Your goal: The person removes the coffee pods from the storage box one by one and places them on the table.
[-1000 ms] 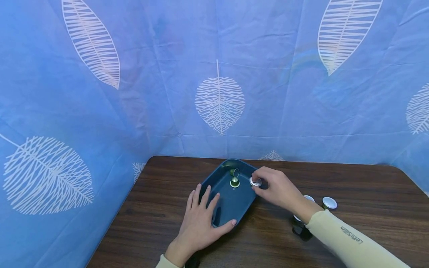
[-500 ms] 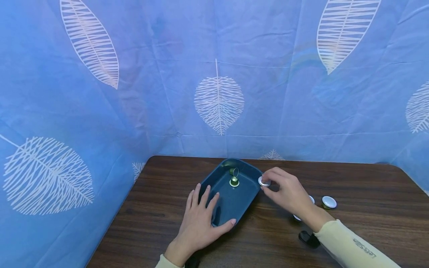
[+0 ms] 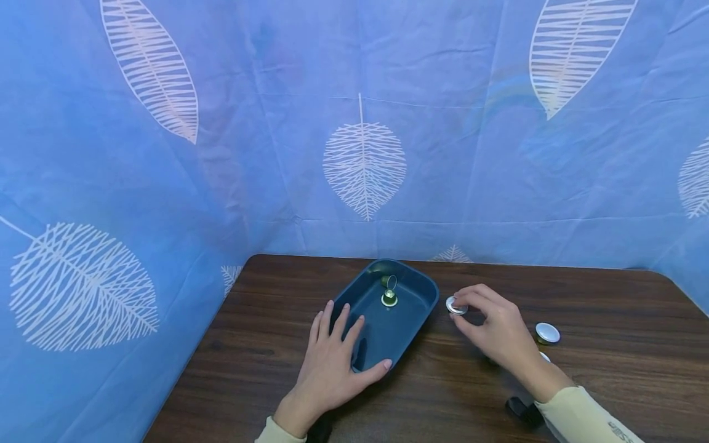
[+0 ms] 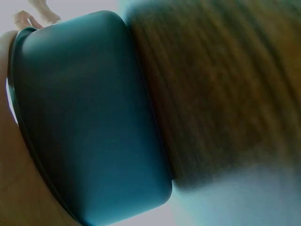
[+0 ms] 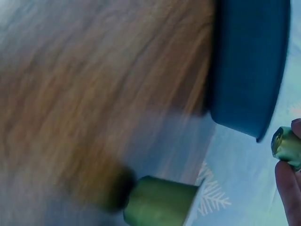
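A dark blue tray (image 3: 382, 338) stands on the table, with my left hand (image 3: 328, 369) at its near left end. The fingers of that hand are spread and straight over the rim, and its thumb touches the near edge. Right of the tray, in the head view, my right hand (image 3: 501, 329) pinches a coffee capsule (image 3: 455, 306) between thumb and fingers, silver lid up. Its green body shows in the right wrist view. Inside the tray, a green capsule (image 3: 389, 300) stands lid down, and another green one seems to lie behind it.
To the right on the dark wooden table (image 3: 620, 344) stands a coffee capsule (image 3: 548, 333), lid up. The right wrist partly hides another. A small black object (image 3: 523, 411) is under the right forearm. A blue leaf-patterned cloth (image 3: 432, 154) hangs behind the table.
My right hand has moved right with the coffee capsule, from over the tray's right side to beyond its rim. My left hand and the tray stay put.
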Available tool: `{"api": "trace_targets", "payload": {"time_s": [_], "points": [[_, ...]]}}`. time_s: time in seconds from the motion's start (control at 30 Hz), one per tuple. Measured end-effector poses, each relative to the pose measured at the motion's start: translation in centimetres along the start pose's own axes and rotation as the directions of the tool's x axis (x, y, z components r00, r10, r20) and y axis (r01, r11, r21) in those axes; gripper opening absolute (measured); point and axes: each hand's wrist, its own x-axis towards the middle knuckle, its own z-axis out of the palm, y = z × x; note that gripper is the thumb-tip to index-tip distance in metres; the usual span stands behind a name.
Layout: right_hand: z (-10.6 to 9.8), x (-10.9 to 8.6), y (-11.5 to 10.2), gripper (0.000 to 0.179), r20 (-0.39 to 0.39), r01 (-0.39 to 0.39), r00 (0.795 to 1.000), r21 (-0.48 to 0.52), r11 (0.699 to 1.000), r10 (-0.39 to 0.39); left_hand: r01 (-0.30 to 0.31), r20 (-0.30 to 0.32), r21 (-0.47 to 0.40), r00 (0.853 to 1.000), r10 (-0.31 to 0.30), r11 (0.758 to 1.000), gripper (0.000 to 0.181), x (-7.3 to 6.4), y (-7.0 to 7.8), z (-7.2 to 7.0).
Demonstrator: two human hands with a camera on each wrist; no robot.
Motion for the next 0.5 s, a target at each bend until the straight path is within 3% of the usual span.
{"api": "trace_targets", "payload": {"time_s": [0.23, 0.5], "points": [[-0.3, -0.8, 0.0, 0.024, -0.112, -0.075, 0.991, 0.034, 0.997, 0.078, -0.012, -0.023, -0.007, 1.0, 0.012, 1.0, 0.095, 0.0, -0.1, 0.0], [-0.5, -1.7, -0.4, 0.025, -0.186, -0.105, 0.976, 0.036, 0.994, 0.109, 0.0, 0.006, 0.001, 1.0, 0.0, 1.0, 0.095, 0.1, -0.1, 0.0]]}}
